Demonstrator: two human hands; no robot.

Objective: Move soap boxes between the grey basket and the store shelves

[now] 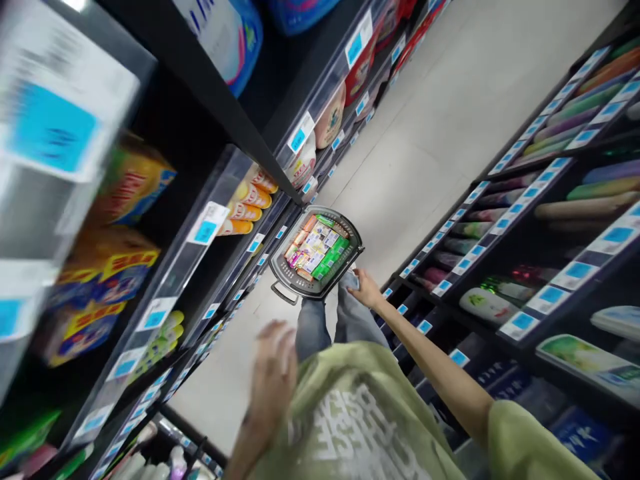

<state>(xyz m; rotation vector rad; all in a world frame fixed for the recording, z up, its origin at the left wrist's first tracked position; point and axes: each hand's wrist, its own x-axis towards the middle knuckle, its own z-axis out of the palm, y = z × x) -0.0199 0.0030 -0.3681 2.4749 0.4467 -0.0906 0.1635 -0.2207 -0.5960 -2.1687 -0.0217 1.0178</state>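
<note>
A dark grey shopping basket (285, 260) lies ahead of my feet, close to the left shelves. Green boxes (333, 259) and white, orange and pink packs (315, 243) fill it. My left hand (274, 367), blurred by motion, hovers beside my shirt over the floor, its fingers loosely apart and nothing visible in them. In front of my jeans, below the basket's near corner, my right hand (366, 289) is curled, thumb and forefinger around a small pale-blue patch. Whether that patch is an object or cloth I cannot tell.
Tall shelves with blue-and-white price tags (205, 232) rise close on my left, holding yellow boxes (120, 267), orange-capped bottles (247, 207) and blue bottles (235, 40). Dark shelves with bottles and packs (487, 307) line the right. Pale floor (430, 120) runs between them.
</note>
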